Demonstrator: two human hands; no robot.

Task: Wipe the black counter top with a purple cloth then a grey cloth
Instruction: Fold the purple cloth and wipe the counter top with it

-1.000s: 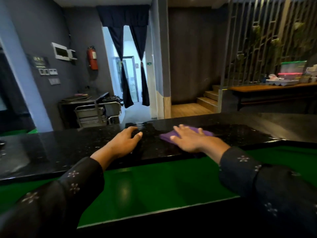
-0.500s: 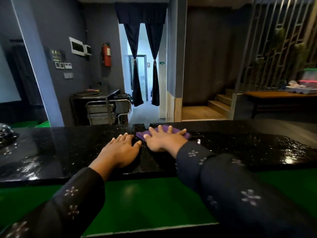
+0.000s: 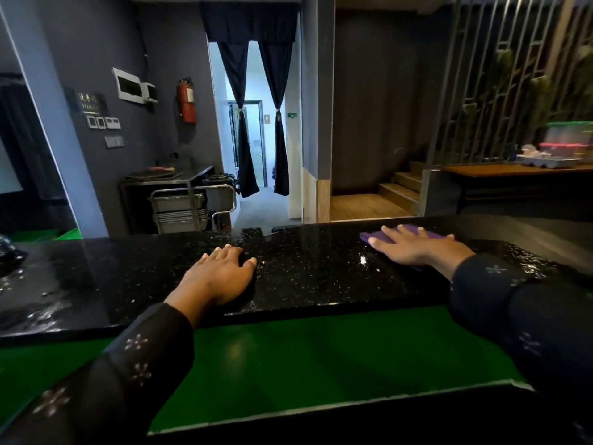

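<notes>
The black speckled counter top [image 3: 321,277] runs across the view, wet and shiny. My right hand [image 3: 417,248] lies flat, fingers spread, on the purple cloth [image 3: 426,232] near the counter's far edge on the right. My left hand [image 3: 221,277] rests palm down at the counter's middle. It presses on a dark grey cloth [image 3: 251,289], mostly hidden under the palm, with only a matte dark edge showing beside the thumb.
A green lower surface [image 3: 321,358] lies between me and the counter. A dark object [image 3: 8,256] sits at the counter's far left. Beyond the counter are a metal trolley [image 3: 186,207], a curtained doorway, wooden steps and a table with plastic boxes [image 3: 564,146].
My right hand has slid the purple cloth to the right, away from my left hand, after wiping leftward up to it. My left hand has stayed in place.
</notes>
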